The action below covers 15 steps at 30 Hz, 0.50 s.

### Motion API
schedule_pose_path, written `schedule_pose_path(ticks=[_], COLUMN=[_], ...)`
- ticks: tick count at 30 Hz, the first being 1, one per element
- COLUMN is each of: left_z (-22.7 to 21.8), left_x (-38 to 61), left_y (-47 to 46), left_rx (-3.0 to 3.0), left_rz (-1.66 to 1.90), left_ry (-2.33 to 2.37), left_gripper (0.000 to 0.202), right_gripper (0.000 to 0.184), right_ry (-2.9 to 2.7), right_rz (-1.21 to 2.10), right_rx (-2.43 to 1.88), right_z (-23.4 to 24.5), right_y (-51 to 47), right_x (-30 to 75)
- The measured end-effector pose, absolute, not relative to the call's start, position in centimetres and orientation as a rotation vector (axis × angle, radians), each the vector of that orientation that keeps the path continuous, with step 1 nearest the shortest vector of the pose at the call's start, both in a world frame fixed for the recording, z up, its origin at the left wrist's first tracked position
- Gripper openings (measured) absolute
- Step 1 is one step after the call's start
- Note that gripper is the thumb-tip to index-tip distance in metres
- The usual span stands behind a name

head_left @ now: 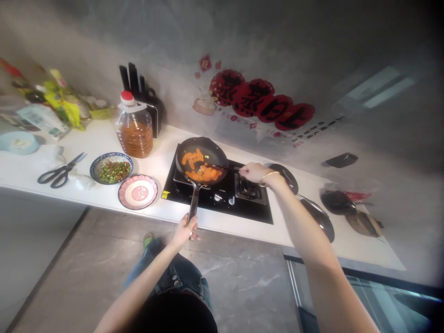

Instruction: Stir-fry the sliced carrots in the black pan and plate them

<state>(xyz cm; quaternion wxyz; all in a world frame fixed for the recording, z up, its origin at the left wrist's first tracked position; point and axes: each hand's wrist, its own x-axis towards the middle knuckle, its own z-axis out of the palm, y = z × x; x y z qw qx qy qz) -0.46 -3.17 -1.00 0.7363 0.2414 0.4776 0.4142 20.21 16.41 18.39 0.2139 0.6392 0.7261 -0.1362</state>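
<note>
A pan of seemingly part-cooked orange slices is gripped by the closed left hand, a utensil by the closed right hand, chopped greens left aside.

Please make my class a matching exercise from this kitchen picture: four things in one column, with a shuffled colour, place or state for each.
Things
1. Left hand
2. Frying pan
3. Blue-rimmed bowl
4. Large jug

Descriptions
A. Has a red cap
B. Contains orange pieces
C. Closed around the pan's handle
D. Contains chopped green pieces

Pairs: 1-C; 2-B; 3-D; 4-A
</note>
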Motion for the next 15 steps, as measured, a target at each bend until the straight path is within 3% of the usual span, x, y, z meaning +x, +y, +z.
schedule_pose_path(ticks=[7,15], left_z=[-1.2,-1.1], left_x=[-0.4,-0.3], left_y=[-3.3,-3.3], left_rx=[0.514,0.508], left_rz=[0.911,0.908], left_ry=[1.035,1.05], left_gripper=[0.056,0.056], right_gripper=[0.034,0.044], right_ry=[2.096,2.229], right_rz=[-0.433,-0.336], right_rx=[1.572,1.935], right_z=[22.8,14.0], right_y=[15.5,16.7], right_x=[23.2,17.6])
